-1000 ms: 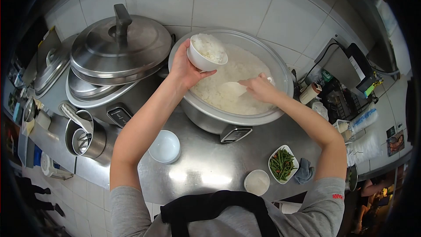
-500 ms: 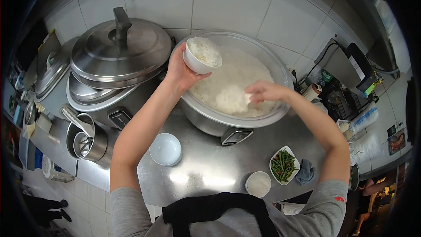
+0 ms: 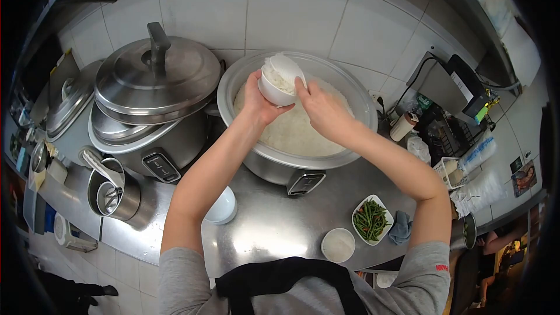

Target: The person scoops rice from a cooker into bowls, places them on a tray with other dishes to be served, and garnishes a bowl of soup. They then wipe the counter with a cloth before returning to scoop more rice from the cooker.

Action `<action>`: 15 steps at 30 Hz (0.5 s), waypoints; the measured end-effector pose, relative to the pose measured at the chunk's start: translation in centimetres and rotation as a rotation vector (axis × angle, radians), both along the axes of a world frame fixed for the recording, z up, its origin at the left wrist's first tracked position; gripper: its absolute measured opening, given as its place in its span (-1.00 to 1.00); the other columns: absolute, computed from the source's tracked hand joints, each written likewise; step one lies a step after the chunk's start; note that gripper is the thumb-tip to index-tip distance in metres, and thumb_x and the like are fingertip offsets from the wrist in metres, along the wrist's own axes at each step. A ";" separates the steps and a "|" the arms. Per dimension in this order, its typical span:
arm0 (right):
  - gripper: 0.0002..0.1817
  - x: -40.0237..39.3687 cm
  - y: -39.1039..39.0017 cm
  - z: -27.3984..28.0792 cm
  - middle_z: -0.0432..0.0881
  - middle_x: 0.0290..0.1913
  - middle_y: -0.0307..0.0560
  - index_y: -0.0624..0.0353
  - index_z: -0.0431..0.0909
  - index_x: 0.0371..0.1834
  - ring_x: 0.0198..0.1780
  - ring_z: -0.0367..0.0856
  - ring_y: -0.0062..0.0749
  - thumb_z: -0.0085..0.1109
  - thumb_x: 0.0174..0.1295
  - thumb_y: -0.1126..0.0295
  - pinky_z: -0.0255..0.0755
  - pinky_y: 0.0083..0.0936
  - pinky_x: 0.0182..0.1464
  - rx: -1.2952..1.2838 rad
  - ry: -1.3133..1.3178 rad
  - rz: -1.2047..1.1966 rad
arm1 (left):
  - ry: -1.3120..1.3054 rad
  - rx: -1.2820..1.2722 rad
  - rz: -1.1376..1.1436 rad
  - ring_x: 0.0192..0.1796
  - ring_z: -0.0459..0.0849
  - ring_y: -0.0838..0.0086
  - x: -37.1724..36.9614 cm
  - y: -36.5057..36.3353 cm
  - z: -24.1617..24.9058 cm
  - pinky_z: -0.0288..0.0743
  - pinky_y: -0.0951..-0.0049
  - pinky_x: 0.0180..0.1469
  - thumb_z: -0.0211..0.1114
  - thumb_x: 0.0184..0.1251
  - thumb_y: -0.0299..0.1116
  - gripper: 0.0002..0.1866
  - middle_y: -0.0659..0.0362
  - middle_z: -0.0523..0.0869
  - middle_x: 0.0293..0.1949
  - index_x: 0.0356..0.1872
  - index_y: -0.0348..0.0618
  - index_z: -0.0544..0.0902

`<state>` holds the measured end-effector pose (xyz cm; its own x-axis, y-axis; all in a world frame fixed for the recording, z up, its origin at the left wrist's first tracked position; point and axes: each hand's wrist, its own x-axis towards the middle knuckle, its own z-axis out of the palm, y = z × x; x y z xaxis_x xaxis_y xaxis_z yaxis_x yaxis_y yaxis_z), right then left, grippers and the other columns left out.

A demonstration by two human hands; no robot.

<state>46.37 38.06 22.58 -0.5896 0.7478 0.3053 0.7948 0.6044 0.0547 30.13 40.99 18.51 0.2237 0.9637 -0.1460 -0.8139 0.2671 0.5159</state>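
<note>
My left hand (image 3: 258, 104) grips a small white bowl (image 3: 273, 93) from below and the left side, tilted above the big rice cooker (image 3: 366, 118). White rice (image 3: 272, 77) fills the bowl. In my right hand (image 3: 324, 109) is a white rice paddle (image 3: 289, 66), its blade over the rice at the bowl's rim. My fingers hide most of its handle. Beneath both hands, a wide bed of cooked rice (image 3: 309, 131) lies in the open cooker.
A lidded cooker (image 3: 175, 140) with a stacked lid (image 3: 195, 73) stands left, near a steel pot (image 3: 129, 198). On the steel counter (image 3: 268, 227) are a white bowl (image 3: 223, 207), a bowl of white contents (image 3: 338, 246), a dish of green beans (image 3: 371, 220) and a grey cloth (image 3: 401, 227).
My right hand has risen from the cooker's rice to the bowl, bringing the paddle against the rice there. My left hand still holds the bowl, and the camera view has shifted slightly.
</note>
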 end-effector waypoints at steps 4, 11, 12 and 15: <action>-0.44 2.4 1.7 1.5 0.48 -0.14 0.30 0.37 0.27 0.20 -0.11 0.52 0.17 -0.09 0.00 0.69 0.43 -0.09 -0.04 0.000 0.268 0.245 | 0.101 0.039 -0.021 0.37 0.19 0.13 -1.0 -0.4 0.3 0.01 -0.11 0.33 -0.11 0.24 0.09 -0.33 0.05 0.24 0.34 0.32 -0.05 0.22; -0.44 2.3 -0.3 1.3 0.51 -0.20 0.29 0.31 0.29 0.21 -0.13 0.52 0.15 -0.14 0.02 0.68 0.40 -0.10 -0.03 0.040 0.205 0.143 | 0.254 0.130 -0.133 0.33 0.27 0.15 -2.1 0.1 0.2 0.10 -0.08 0.27 -0.07 0.20 0.09 -0.35 0.07 0.34 0.28 0.27 -0.03 0.30; -0.45 1.6 -1.2 1.1 0.51 -0.20 0.25 0.29 0.29 0.22 -0.14 0.51 0.12 -0.13 0.05 0.66 0.39 -0.14 -0.03 -0.009 0.138 0.077 | 0.253 0.131 -0.127 0.33 0.27 0.15 -2.1 0.0 0.4 0.10 -0.08 0.27 -0.07 0.20 0.09 -0.35 0.07 0.34 0.28 0.27 -0.03 0.30; -0.47 2.6 0.5 1.2 0.50 -0.21 0.21 0.28 0.30 0.22 -0.17 0.51 0.09 -0.12 0.08 0.64 0.38 -0.17 -0.04 -0.033 0.157 0.118 | 0.220 0.066 -0.119 0.30 0.31 0.14 -2.0 -0.3 0.5 0.15 -0.07 0.25 -0.06 0.19 0.08 -0.35 0.05 0.34 0.28 0.27 -0.05 0.31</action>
<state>48.94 38.55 23.74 -0.6204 0.6876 0.3772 0.7159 0.6929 -0.0858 28.11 40.70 18.97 0.3057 0.9416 -0.1410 -0.6452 0.3138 0.6966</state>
